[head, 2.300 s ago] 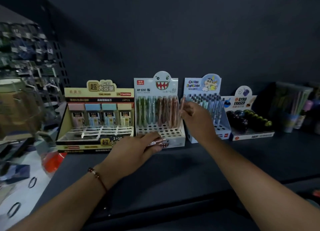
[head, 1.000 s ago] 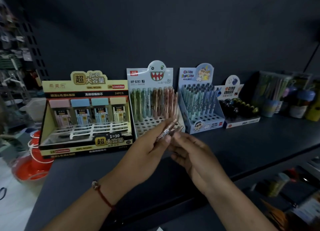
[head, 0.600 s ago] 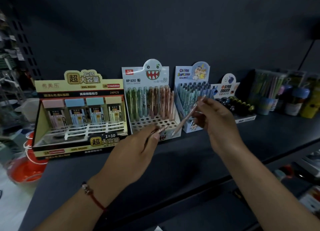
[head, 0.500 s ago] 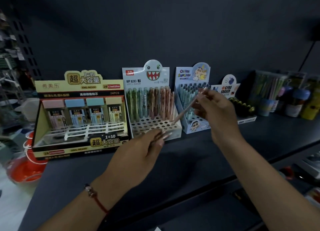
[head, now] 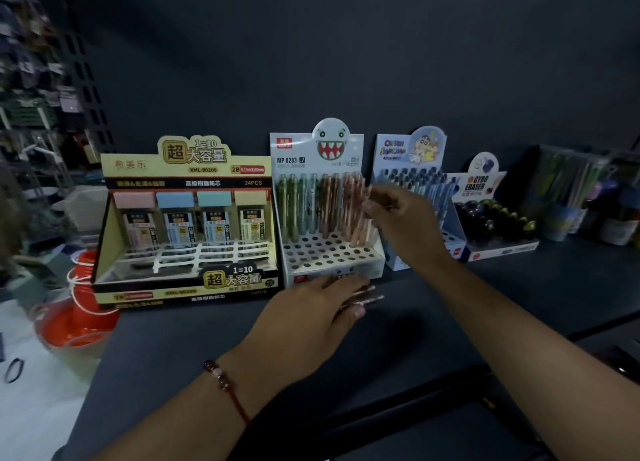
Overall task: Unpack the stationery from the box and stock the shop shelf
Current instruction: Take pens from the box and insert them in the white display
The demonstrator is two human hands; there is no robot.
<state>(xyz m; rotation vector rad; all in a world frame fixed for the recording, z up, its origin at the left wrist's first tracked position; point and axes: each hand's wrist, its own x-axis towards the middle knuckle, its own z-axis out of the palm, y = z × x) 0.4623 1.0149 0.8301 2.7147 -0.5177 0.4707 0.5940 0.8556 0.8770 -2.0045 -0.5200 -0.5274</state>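
A white pen display box (head: pixel 375 258) with a toothy monster face stands on the dark shelf (head: pixel 398 343). Its holed tray carries a back row of green, brown and pink pens (head: pixel 325 206). My right hand (head: pixel 403 218) pinches the top of a pink pen (head: pixel 363 223) that stands at the right end of that row. My left hand (head: pixel 311 318) hovers low in front of the box and grips a few more pink pens (head: pixel 367 298), their tips sticking out to the right.
Left of the pen box stands a yellow lead-refill display (head: pixel 187 225). To the right are a blue cartoon pen display (head: pixel 420 183), a gyro eraser box (head: pixel 495 218) and cups of pens (head: pixel 568 190). An orange basket (head: pixel 74 322) sits at the shelf's left end.
My right hand took one pink pen from the bundle in my left hand and carried it up into the right end of the row. My left hand sank toward the shelf.
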